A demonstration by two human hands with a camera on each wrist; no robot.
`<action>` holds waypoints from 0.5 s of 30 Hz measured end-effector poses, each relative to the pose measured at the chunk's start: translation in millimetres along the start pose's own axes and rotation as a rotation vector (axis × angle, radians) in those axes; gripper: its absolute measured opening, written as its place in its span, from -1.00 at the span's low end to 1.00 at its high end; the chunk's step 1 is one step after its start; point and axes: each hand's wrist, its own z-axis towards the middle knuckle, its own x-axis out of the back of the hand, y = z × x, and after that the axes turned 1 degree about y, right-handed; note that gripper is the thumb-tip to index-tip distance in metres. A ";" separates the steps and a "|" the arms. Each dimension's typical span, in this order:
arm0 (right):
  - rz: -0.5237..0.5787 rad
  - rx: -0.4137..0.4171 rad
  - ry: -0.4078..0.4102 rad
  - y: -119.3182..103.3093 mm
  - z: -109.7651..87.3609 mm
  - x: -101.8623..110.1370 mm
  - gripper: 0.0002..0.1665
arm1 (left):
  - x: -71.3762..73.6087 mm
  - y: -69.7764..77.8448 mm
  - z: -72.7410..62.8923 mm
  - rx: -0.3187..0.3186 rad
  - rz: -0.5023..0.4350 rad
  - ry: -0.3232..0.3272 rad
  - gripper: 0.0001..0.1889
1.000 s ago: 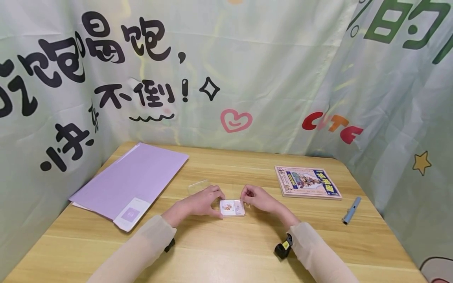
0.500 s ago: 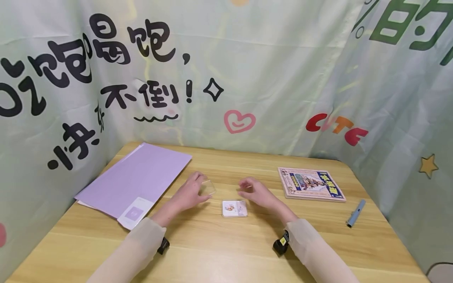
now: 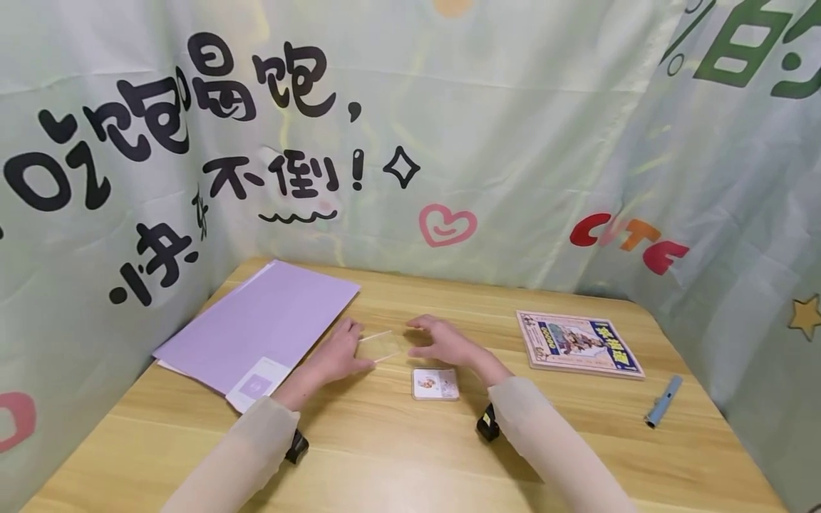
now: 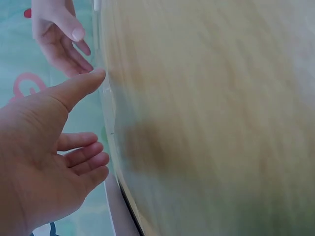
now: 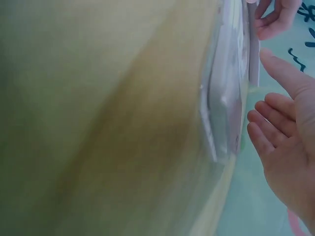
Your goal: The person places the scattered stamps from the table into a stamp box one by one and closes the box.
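A clear plastic lid (image 3: 380,348) lies on the wooden table between the two hands. My left hand (image 3: 335,356) is at the lid's left edge, thumb and fingers spread apart in the left wrist view. At the lid's right side is my right hand (image 3: 442,343), its thumb apart from loosely bent fingers; nothing shows between them in the right wrist view. Just nearer than the lid sits a small flat case (image 3: 435,384) with rounded corners and pale printed pictures. It appears edge-on as a thick, clear-sided block in the right wrist view.
A large purple folder (image 3: 269,313) lies at the left, with a white and purple label card (image 3: 258,385) at its near corner. On the right are a pink illustrated book (image 3: 580,345) and a blue-grey pen (image 3: 663,402). A printed curtain (image 3: 513,157) surrounds the table's back and sides.
Both hands have left the small case. The left hand lifted the clear lid at a tilt, and it now lies flatter between the hands. The right hand has moved towards it.
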 end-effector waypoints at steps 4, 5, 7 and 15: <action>-0.039 0.026 -0.052 -3.7 9.5 -4.9 -0.22 | -1.4 -1.1 -0.4 -0.009 0.013 -0.018 -0.29; -0.050 0.039 -0.065 -4.5 11.5 -6.2 -0.21 | -1.6 -1.2 -0.5 -0.012 0.018 -0.023 -0.31; -0.075 0.063 -0.090 -5.9 14.6 -8.1 -0.23 | -2.1 -1.5 -0.4 -0.011 0.020 -0.037 -0.36; -0.129 0.113 -0.149 -11.2 20.3 -11.7 -0.32 | -0.8 -4.1 0.0 -0.026 -0.026 -0.060 -0.47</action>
